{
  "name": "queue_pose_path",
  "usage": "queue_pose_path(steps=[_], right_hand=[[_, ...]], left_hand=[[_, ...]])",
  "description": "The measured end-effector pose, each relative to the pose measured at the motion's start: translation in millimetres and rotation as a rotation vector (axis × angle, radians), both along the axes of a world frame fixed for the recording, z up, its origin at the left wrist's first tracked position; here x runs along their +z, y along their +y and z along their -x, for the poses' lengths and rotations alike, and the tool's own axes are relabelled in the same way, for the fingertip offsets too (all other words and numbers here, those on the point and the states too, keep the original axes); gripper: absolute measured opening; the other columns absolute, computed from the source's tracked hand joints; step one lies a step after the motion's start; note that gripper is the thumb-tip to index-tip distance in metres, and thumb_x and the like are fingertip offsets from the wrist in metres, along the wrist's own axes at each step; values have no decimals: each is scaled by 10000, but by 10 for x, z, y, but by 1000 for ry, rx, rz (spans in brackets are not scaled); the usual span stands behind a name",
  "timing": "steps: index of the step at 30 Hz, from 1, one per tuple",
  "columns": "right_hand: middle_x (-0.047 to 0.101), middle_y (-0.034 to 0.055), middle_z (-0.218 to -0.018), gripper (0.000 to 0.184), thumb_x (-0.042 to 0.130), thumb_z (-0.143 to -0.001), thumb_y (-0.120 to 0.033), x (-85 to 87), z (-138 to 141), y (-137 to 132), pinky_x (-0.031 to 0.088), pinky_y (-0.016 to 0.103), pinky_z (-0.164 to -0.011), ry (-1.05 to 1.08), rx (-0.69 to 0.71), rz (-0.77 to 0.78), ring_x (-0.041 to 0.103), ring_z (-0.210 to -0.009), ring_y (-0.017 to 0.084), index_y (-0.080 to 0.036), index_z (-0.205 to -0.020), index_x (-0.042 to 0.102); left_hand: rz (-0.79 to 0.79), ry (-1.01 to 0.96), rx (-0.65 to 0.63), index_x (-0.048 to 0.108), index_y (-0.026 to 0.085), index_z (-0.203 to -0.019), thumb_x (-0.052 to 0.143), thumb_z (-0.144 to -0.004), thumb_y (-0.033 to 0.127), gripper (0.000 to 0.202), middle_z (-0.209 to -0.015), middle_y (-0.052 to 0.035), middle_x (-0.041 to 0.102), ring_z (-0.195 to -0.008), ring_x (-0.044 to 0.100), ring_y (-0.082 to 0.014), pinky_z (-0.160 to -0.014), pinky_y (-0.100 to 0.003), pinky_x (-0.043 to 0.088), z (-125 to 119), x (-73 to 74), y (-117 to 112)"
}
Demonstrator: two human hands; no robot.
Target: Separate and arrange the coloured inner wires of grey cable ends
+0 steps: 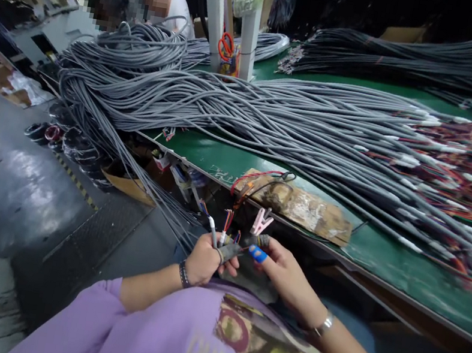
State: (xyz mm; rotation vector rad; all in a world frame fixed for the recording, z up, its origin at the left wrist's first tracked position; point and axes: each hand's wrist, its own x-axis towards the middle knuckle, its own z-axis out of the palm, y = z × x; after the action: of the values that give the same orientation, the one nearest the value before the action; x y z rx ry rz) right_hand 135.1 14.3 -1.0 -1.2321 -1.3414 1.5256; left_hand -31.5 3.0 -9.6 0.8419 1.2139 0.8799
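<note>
My left hand point(203, 261) is closed around grey cables point(211, 232) in front of the table edge. Their stripped ends point up, showing thin coloured wires point(228, 219) above a white wrapped section. Dark tape covers the left thumb. My right hand point(286, 267) faces it, with blue tape point(257, 254) on the thumb and dark tape on a finger. Thumb and finger pinch near the tips of fine wires, which are too small to make out clearly. A pink clip point(261, 222) stands just beyond the right fingers, at the table edge.
Many long grey cables point(229, 108) lie across the green table point(385, 261), coloured wire ends to the right. A taped cardboard piece point(303, 208) sits at the edge. White posts point(250, 33) rise behind, with orange-handled scissors point(226, 46). Two people point(180, 14) are at the back left.
</note>
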Motion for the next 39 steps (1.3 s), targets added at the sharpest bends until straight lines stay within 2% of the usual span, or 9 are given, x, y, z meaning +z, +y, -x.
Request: queue_pose_path(steps=[7,11,14,16,22,26,29,33,39], right_hand=[[635,7,-645,329,695,-720,-511,-97,81,83,470,288,-619,13,85,-21,554,-614,164,-193,-754,615],[666,23,-704,273,650,-780,-466,-55,64,71,468,296,-660,10,188,-99,571,-647,171,-195,-751,647],[674,35,-742,252,656,-779,-441,-67,77,57,465,303,-678,-11,177,-132,570,-687,178,-192,-744,667],[659,26,-707,266,689,-742,-454,-121,85,68,461,294,-644,37,93,-29,553,-651,163,-191,-731,656],[506,-39,-576,402,819,-558,-480,-247,-55,156,420,234,-487,326,-403,338,418,-487,84,-205,-666,546],[601,14,-729,430,803,-588,-522,-181,-85,96,484,278,-596,377,-166,375,531,-616,125,-187,-788,625],[610,8,-710,411,802,-611,-505,-143,-12,41,438,257,-591,280,-34,307,509,-621,120,-179,-802,642],[583,-9,-641,350,783,-642,-489,-165,53,40,381,253,-568,176,-23,172,451,-588,111,-176,-711,640],[562,-15,-618,359,788,-615,-506,-207,55,31,379,261,-552,196,-88,164,440,-569,115,-183,-675,641]], left_hand=[[-9,63,-130,542,154,-684,756,-637,475,388,-528,-5,617,-388,573,-109,-328,-161,289,-5,-71,17],[85,44,-323,557,143,-684,762,-619,495,412,-536,-23,629,-400,589,-119,-323,-156,289,40,-37,63],[112,39,-366,557,143,-664,764,-605,519,434,-512,-17,616,-378,571,-113,-314,-157,285,53,-3,76],[68,37,-311,559,144,-665,753,-622,532,435,-510,-10,609,-376,565,-105,-316,-157,280,45,6,65],[17,23,-236,529,146,-601,736,-640,556,461,-526,-19,609,-393,576,-101,-322,-157,268,5,-28,10],[15,13,-155,520,150,-614,720,-640,569,465,-525,-16,607,-387,571,-104,-320,-162,265,-22,-42,26],[-1,24,-167,534,144,-629,724,-650,537,438,-524,-12,606,-386,566,-100,-328,-163,275,-47,-48,42],[13,25,-201,535,143,-632,735,-638,537,442,-524,-14,608,-382,563,-104,-331,-167,284,-54,-48,46],[-11,23,-164,561,125,-631,688,-682,582,476,-569,-43,628,-426,594,-114,-349,-170,287,-20,-31,25]])
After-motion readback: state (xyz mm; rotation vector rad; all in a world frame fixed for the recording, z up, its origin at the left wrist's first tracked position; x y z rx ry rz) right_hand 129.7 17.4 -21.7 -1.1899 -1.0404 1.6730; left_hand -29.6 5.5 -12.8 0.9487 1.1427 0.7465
